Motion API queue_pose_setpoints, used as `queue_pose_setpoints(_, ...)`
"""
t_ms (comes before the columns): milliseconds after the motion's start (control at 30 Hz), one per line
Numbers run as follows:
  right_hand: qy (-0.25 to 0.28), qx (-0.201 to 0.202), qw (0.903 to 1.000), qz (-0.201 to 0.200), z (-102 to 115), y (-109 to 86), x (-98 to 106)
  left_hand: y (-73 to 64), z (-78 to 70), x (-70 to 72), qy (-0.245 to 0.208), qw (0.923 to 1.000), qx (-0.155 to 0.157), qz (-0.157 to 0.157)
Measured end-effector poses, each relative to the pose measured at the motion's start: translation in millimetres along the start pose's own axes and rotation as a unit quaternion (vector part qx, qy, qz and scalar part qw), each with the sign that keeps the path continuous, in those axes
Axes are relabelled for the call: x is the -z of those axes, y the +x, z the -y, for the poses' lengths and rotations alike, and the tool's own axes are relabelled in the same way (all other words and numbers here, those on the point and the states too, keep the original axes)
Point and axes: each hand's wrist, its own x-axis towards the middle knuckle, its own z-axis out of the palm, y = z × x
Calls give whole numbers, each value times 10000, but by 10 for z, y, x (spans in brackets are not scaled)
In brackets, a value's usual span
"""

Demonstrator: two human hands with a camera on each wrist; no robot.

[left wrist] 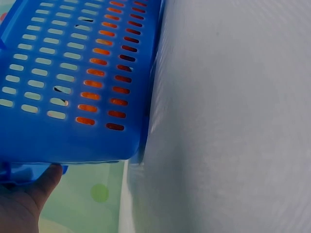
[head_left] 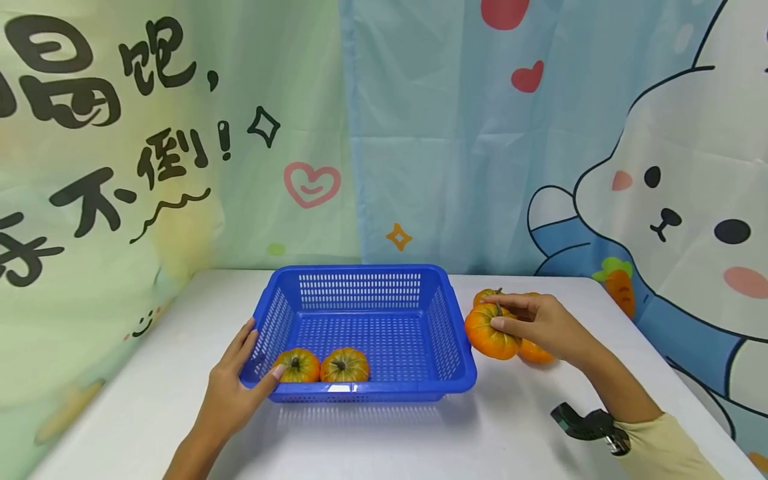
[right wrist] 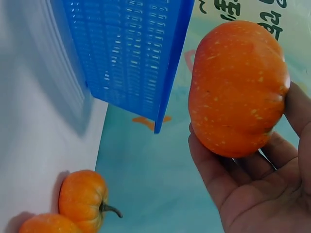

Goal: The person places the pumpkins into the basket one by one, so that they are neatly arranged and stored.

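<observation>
Head: R hand [head_left: 549, 327] rnd pumpkin [head_left: 487, 339]

White table [head_left: 498, 440], backdrop [head_left: 420, 167] apparently cloth

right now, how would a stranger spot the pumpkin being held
Find the blue basket held by the left hand. Just past the basket's right side is the right hand, gripping an orange pumpkin. Unlike the loose pumpkins nearby and the basket pair, it alone is in a hand.
</observation>
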Motion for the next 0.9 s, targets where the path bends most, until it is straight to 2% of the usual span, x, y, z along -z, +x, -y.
queue_pose_setpoints(233, -101, 179, 9997, 149, 57, 92, -67, 3, -13, 4, 17, 10000, 58, 59)
queue_pose_setpoints(433, 55, 394, 9988, 282, 121, 190, -87, 8, -24, 15, 5, 10000, 26, 47)
queue_pose_setpoints(633, 328, 217, 9973, 623, 213, 270, -127, 2, -35, 21, -48, 10000, -31, -30)
queue_pose_setpoints(900, 361, 80, 9962, 791, 302, 349, -188, 8, 13, -11, 26, 10000, 36, 34)
